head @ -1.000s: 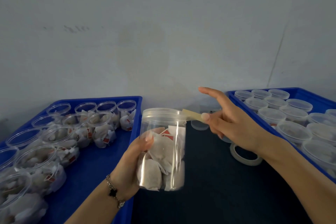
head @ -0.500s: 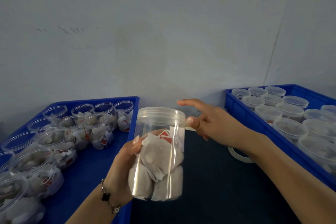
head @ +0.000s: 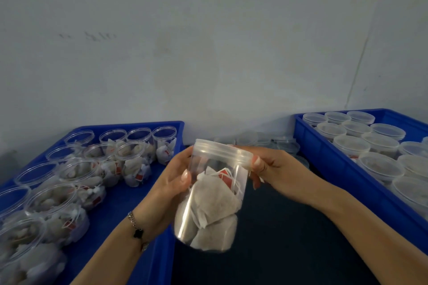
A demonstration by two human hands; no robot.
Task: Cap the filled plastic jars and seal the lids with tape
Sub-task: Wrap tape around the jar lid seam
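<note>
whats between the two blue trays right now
In the head view, the dark tabletop runs between the left tray and right tray, and both hands hold the capped jar above it.

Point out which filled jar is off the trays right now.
The capped jar held up between both hands over the dark table; the other filled jars sit in the blue trays.
</note>
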